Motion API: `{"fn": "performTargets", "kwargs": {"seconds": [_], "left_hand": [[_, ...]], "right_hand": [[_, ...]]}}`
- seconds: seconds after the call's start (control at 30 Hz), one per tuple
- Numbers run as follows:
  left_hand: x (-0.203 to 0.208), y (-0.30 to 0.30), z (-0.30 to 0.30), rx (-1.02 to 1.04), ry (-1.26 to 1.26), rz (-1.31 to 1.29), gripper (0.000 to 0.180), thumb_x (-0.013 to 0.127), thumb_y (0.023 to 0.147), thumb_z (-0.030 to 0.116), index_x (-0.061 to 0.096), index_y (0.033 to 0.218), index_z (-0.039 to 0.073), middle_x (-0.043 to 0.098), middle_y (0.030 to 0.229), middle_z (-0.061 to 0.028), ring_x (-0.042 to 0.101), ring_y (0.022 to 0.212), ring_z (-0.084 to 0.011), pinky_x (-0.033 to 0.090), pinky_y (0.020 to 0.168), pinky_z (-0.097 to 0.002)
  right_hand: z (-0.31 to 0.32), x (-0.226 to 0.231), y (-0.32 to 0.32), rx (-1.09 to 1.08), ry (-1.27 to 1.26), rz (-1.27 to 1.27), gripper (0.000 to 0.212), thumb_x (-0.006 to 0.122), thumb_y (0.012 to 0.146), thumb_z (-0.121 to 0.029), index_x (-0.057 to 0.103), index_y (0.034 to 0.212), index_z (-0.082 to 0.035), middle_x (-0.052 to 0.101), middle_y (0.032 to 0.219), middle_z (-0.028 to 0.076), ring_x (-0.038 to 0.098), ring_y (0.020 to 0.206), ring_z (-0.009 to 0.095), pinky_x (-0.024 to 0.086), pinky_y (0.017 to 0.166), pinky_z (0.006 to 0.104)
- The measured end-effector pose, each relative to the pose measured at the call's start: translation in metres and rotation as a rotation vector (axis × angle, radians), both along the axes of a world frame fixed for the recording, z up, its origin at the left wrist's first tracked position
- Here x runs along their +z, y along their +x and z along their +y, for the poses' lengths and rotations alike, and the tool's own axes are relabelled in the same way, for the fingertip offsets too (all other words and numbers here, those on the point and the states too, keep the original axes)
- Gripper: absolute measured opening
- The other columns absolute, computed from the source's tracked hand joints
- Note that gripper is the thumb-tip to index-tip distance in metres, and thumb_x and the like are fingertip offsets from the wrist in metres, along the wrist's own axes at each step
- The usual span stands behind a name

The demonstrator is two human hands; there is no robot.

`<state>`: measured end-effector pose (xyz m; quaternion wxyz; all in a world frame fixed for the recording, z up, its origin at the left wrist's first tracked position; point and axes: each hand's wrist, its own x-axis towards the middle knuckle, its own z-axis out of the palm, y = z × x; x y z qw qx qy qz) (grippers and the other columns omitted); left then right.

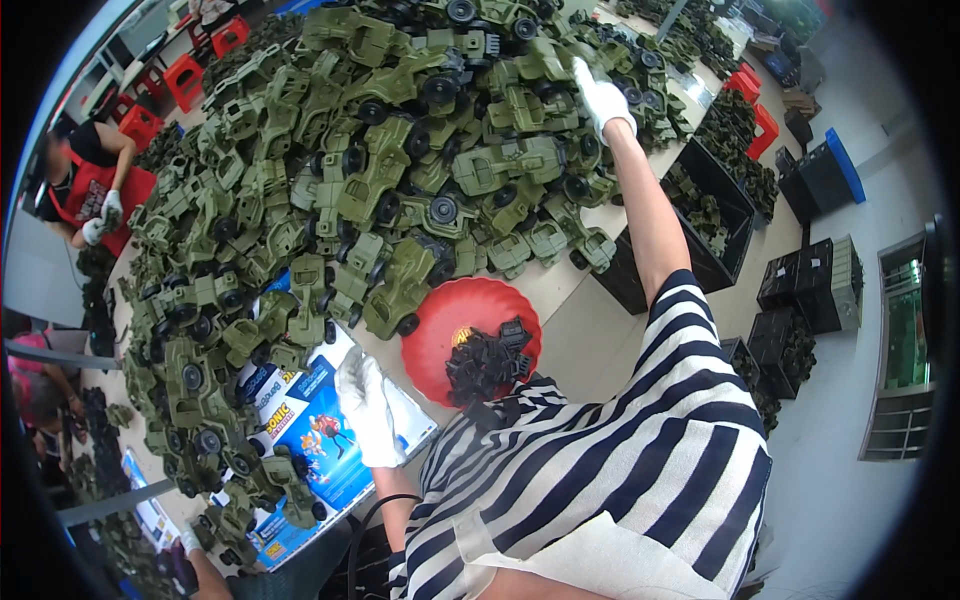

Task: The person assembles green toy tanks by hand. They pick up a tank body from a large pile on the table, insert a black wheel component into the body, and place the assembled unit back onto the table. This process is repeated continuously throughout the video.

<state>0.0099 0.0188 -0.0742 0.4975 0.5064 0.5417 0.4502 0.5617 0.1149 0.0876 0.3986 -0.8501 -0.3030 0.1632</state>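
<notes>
My left hand (366,402), in a white glove with greyed fingertips, is held over a blue printed cardboard sheet (318,440) beside the red bowl. Its fingers point away from me and look loosely open, with nothing visible in them. Farther off, my right hand (603,98), also gloved, reaches to the far right of a large heap of olive-green toy jeeps (385,175). Its fingers are stretched out and open. Just left of them is a motion-blurred green toy jeep (548,62); whether the fingers touch it is unclear.
A scalloped red bowl (430,330) holding black plastic parts (488,362) stands close to my body. Right of the table sits a black crate (725,235) with more green toys. A co-worker in a red apron (105,205) is at the far left. Red stools (183,82) stand behind.
</notes>
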Motion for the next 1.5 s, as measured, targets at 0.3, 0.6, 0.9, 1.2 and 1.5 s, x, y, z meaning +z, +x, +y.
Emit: {"fn": "performTargets", "kwargs": {"seconds": [0.3, 0.6, 0.9, 1.2, 1.5], "left_hand": [[-0.041, -0.063, -0.031, -0.026, 0.050, 0.365, 0.027, 0.066, 0.092, 0.015, 0.066, 0.114, -0.002, 0.066, 0.110, -0.0146, 0.064, 0.096, -0.0254, 0.051, 0.088, -0.0370], [0.008, -0.143, 0.017, 0.596, 0.472, 1.298, 0.067, 0.074, 0.081, 0.025, 0.044, 0.137, 0.004, 0.055, 0.124, -0.0217, 0.054, 0.113, -0.0382, 0.043, 0.095, -0.0477], [0.084, -0.194, 0.085, 0.477, -0.063, 1.456, 0.079, 0.083, 0.065, 0.042, 0.057, 0.128, 0.003, 0.062, 0.121, -0.0179, 0.055, 0.118, -0.0366, 0.048, 0.098, -0.0430], [0.009, -0.097, -0.043, 0.380, -0.416, -0.405, 0.045, 0.077, 0.083, 0.018, 0.060, 0.120, 0.000, 0.068, 0.093, -0.0023, 0.059, 0.077, -0.0096, 0.048, 0.072, -0.0245], [0.027, -0.097, -0.007, -0.466, 0.106, 1.566, 0.081, 0.076, 0.070, 0.029, 0.047, 0.143, 0.009, 0.046, 0.144, -0.0218, 0.036, 0.139, -0.0403, 0.028, 0.111, -0.0571]], "right_hand": [[0.025, -0.040, -0.029, 0.146, -0.026, -0.698, 0.092, 0.049, 0.089, -0.068, 0.030, 0.153, -0.005, 0.030, 0.158, 0.019, 0.028, 0.147, 0.034, 0.026, 0.118, 0.0425], [0.011, -0.067, 0.041, -0.028, -0.029, -1.034, 0.095, 0.061, 0.082, -0.072, 0.038, 0.149, -0.009, 0.037, 0.150, 0.027, 0.040, 0.137, 0.041, 0.036, 0.111, 0.0449], [0.008, -0.088, 0.039, 0.036, 0.082, -0.935, 0.086, 0.064, 0.084, -0.065, 0.043, 0.146, -0.009, 0.038, 0.150, 0.026, 0.038, 0.138, 0.040, 0.035, 0.112, 0.0428], [-0.095, -0.079, -0.188, 0.491, 0.413, -0.663, 0.029, 0.071, 0.089, -0.013, 0.066, 0.115, -0.003, 0.066, 0.116, 0.015, 0.063, 0.110, 0.028, 0.048, 0.098, 0.0365], [-0.134, -0.165, -0.276, 0.931, -0.512, -0.120, 0.039, 0.064, 0.092, -0.037, 0.070, 0.114, -0.004, 0.070, 0.107, 0.018, 0.067, 0.099, 0.033, 0.052, 0.087, 0.0394]]}}
